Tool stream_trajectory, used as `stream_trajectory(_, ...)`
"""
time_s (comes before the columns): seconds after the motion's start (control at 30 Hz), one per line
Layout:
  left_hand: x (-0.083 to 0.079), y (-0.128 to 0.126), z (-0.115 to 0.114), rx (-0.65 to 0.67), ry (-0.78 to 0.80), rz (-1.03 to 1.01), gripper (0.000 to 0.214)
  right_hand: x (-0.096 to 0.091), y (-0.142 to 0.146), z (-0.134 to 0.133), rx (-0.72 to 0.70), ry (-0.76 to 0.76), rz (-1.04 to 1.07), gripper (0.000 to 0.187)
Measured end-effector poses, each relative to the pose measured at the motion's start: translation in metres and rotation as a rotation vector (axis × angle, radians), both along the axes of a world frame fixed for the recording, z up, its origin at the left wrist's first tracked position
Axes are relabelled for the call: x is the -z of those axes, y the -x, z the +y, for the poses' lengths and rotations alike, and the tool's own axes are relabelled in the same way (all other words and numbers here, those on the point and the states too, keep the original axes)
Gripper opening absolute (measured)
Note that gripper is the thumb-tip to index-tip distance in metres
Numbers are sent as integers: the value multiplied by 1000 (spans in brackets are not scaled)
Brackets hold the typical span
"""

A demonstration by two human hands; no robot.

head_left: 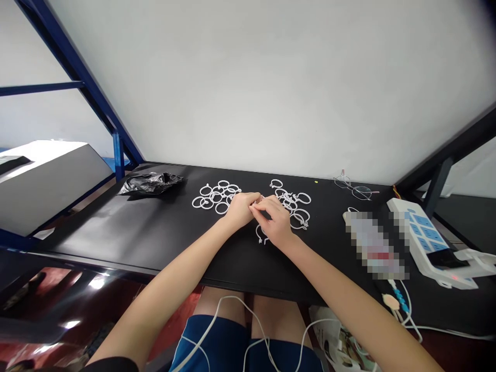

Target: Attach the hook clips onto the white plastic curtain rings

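Hands meet over the black tabletop (174, 222), between two loose groups of white plastic clasp rings. Left hand (243, 208): closed, fingers curled. Right hand (274, 219): thumb and forefinger pinched against the left's fingertips. A speck of white shows there; I take it for a ring gripped by both hands, mostly hidden. Cannot tell whether its clasp is open or fastened.

Left group of rings (216, 192): overlapping, mostly reading as complete circles. Right group of rings (289, 199): looser, several showing parted ends, partly behind the right hand. One stray ring (257, 235) lies by the right wrist, its ends apart.

Progress, by judgement: two states of ring, both groups sizeable, so the handling looks partway through. If the left circles are the finished lot, the right group and the stray remain. Count uncertain; rings overlap. Black plastic bag (149, 184) lies crumpled beyond the left group; contents not visible.
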State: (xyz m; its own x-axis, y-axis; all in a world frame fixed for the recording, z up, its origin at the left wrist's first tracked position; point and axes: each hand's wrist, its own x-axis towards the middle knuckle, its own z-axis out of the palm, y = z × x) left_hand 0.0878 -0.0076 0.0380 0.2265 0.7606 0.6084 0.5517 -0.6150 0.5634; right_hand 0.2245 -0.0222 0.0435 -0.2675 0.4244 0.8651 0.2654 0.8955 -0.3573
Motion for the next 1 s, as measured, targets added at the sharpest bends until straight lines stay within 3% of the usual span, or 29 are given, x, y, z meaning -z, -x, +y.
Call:
stream_trajectory(0.3,-2,-2,-2,-96,-37,99,19,4,-2,2,51,12,-1,9)
stream_trajectory(0.4,-6,-5,-5,-150,-39,134,6,3,-5,5,130,5,43,6)
stream_trajectory(0.53,-10,-7,-7,-181,-81,102,20,0,-10,9,273,49,122,7)
stream_trajectory(0.7,-8,-6,-5,-40,-204,58,13,-2,-15,15,351,131,154,13)
stream_trajectory(0.83,-8,-6,-4,73,-170,9,17,-1,-15,16,351,168,179,18)
stream_trajectory(1.0,-10,-8,-3,107,-108,-36,19,-1,-14,15,321,197,198,20)
